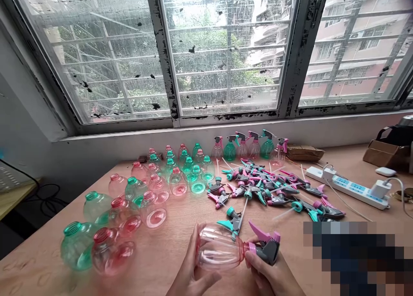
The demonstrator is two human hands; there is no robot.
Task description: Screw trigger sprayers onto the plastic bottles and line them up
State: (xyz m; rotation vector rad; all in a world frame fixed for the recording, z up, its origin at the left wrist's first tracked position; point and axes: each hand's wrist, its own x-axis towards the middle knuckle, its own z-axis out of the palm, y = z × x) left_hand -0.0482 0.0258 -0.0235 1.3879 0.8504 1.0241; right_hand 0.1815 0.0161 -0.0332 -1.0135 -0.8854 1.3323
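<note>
A clear pink spray bottle (219,246) lies on its side in the air just above the table's near edge, its neck to the right. Around its base and side wraps my left hand (195,261), the thumb stretched along the lower side. My right hand (269,270) has its fingers closed at the pink collar of the grey and pink spray head (266,246), which sits on the bottle's neck. Just behind the bottle lies a grey and green spray head (232,223). Some of the right fingers are hidden beneath the spray head.
Open pink and green bottles (176,182) stand in rows at the left. A heap of loose spray heads (258,182) covers the middle right. Several bottles with heads (241,149) line the wall. A power strip (350,186) with cables and a cardboard box (387,154) are at the right.
</note>
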